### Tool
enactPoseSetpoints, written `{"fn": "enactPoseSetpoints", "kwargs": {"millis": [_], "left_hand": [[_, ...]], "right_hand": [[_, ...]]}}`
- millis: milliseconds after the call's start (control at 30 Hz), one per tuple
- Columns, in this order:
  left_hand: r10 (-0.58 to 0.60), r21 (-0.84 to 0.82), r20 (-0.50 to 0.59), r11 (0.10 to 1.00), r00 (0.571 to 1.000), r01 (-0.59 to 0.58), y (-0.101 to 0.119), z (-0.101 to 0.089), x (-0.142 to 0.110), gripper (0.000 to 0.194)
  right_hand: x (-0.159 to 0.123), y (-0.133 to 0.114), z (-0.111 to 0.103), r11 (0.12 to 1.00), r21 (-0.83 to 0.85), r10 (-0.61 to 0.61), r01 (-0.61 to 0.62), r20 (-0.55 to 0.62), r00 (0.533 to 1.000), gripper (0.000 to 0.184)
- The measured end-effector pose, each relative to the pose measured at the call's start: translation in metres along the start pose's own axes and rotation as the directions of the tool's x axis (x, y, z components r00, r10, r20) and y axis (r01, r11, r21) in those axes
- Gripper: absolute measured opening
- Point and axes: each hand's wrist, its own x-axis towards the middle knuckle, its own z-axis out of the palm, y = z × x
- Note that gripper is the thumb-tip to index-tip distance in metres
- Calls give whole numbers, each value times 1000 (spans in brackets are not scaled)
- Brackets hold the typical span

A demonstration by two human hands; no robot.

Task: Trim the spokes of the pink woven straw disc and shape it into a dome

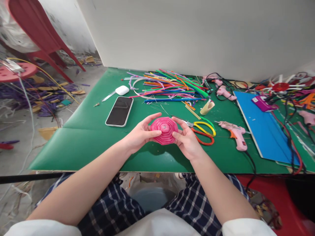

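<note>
A pink, roughly octagonal disc [164, 135] with concentric ridges, seemingly wound from pipe cleaner, is held up over the near part of the green table. My left hand [142, 132] pinches its left edge, the thumb lying on the front face. On the opposite edge, my right hand [185, 137] grips it with thumb and fingers. Just right of my right hand lie scissors [204, 129] with yellow and red-orange handles. Farther right, a pink hot glue gun [235, 132] rests on its side.
Many coloured pipe cleaners [169, 85] are heaped at the table's back. A phone [119, 111] and a white earbud case [122, 90] lie left. A beige tube [207, 107] stands near a blue board [263, 124]. Black cords and a purple box [264, 103] crowd the right.
</note>
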Motion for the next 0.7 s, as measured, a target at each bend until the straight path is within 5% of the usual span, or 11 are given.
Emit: {"fn": "enactPoseSetpoints", "kwargs": {"millis": [700], "left_hand": [[21, 54, -50, 998, 999, -18, -1, 2, 1, 81]], "right_hand": [[-3, -1, 4, 999, -39, 19, -19, 9, 1000, 61]]}}
